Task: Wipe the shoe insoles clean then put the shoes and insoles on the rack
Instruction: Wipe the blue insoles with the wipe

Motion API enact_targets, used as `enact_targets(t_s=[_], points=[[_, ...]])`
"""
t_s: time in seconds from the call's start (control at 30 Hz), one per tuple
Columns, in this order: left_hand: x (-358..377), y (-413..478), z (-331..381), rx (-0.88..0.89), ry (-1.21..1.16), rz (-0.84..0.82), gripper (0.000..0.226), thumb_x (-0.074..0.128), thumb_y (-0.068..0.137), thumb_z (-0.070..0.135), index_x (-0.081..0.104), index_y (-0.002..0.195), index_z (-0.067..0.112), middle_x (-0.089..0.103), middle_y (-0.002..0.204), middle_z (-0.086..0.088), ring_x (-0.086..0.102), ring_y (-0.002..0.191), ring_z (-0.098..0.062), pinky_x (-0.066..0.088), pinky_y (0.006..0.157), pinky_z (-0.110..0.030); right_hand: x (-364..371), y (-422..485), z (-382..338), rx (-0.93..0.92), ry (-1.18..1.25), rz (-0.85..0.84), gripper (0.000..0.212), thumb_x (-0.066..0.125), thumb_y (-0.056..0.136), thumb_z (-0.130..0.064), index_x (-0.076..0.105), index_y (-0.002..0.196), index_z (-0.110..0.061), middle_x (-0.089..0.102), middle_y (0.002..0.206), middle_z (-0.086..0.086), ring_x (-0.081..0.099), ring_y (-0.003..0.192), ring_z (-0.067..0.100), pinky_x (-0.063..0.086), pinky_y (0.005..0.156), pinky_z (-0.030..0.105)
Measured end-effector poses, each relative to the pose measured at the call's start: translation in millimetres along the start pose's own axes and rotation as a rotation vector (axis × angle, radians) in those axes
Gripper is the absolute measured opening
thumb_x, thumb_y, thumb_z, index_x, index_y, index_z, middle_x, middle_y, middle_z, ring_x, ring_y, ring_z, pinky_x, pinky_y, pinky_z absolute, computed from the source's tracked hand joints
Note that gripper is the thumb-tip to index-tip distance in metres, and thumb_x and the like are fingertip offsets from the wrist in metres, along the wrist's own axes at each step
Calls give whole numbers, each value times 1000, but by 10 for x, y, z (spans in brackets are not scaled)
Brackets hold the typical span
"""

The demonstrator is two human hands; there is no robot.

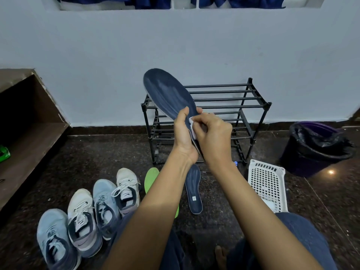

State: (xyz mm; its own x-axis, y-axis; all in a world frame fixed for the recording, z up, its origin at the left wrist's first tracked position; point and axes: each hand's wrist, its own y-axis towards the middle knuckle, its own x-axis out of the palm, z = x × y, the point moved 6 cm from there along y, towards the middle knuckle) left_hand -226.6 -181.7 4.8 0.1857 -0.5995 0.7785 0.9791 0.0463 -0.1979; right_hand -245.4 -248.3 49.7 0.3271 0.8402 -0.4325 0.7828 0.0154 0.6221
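- Nearest, two knees (303, 236) in blue cloth fill the bottom edge.
- Four laced shoes (104, 203) stand in one row on the floor (224, 221) at the left, touching side by side: two light blue mesh, two off-white, all with dark padded collars.
- Three insoles in all. One green insole (151, 178), flat and smooth, lies partly hidden under the left forearm. One floor insole (193, 191), dark blue with ribbed lines and a small white label, lies just beside it.
- One white plastic basket (266, 184) with a square-hole lattice sits to the right.
- Left hand (184, 133) grips the heel end of the held insole (169, 90), thumb laid on its face, other fingers hidden behind.
- Right hand (212, 137), fingers curled, pinches one small white wipe (191, 121) against that insole's edge.
- That insole is dark blue, long and rounded, tilted toe-up in front of the rack, with a pale smear on its face.
- One black rack (214, 106) of thin round bars, four across its top tier, stands against the wall (175, 45).
- One round bin (315, 147) with a crinkled black liner stands at far right.
- Polished dark speckled stone covers the floor.
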Motion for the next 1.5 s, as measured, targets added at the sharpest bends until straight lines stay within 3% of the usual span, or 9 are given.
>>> enact_targets(t_s=[0.13,0.3,0.6,0.83,0.93,1.13,1.2,1.3,1.5], points=[[-25,16,46,-24,-27,-14,39,46,94,42,60,81,8,63,69,-2,65,78,-16,54,78,-25,0,-21,49,73,66,-86,16,68,78,-2,76,89,-11,72,100,6,67,81,13,49,81,16],[-65,56,132,35,-136,-15,38,48,93,38,59,90,2,59,81,-7,63,89,-22,57,88,-32,-6,-138,45,151,171,-188,17,70,76,-3,77,85,-16,73,76,-2,62,69,2,44,69,6],[-38,16,-46,-22,-14,0,42,41,95,43,63,84,9,66,76,-3,65,74,-15,53,73,-24,11,2,29,42,-27,5,14,66,79,-1,74,88,-8,72,98,10,68,83,23,54,77,36],[-72,80,152,28,-66,-3,39,41,96,36,58,85,3,62,80,-9,68,87,-24,49,96,-34,-11,-150,83,177,155,-233,14,72,77,-6,77,86,-15,70,71,-7,59,63,-6,39,65,2],[-39,68,94,38,-67,0,39,39,97,36,59,88,4,63,82,-8,69,86,-22,51,92,-31,-27,-150,80,181,152,-102,14,70,78,-4,77,86,-13,72,77,-5,61,68,0,44,68,6],[-63,-11,-45,13,66,69,43,39,99,40,66,89,7,71,74,-2,69,69,-14,54,65,-24,17,-18,15,2,-105,53,12,65,79,-1,73,86,-5,71,98,11,68,86,27,56,75,42],[-65,-2,-33,-4,80,48,44,37,98,40,65,87,7,70,75,-3,69,70,-15,55,66,-25,-4,-7,55,53,-33,5,12,65,79,-1,74,86,-6,72,102,8,69,86,21,55,79,35],[-95,44,90,8,20,25,43,35,98,38,60,85,5,67,76,-7,68,83,-20,52,84,-31,17,-75,112,193,132,-177,15,69,78,-2,77,86,-12,73,86,-2,62,70,-4,43,69,4],[-88,86,167,58,38,25,45,31,100,35,60,86,3,70,78,-10,69,85,-23,51,85,-32,26,-164,134,216,174,-161,12,72,79,-6,77,86,-14,69,73,-9,61,66,-3,40,65,1]])
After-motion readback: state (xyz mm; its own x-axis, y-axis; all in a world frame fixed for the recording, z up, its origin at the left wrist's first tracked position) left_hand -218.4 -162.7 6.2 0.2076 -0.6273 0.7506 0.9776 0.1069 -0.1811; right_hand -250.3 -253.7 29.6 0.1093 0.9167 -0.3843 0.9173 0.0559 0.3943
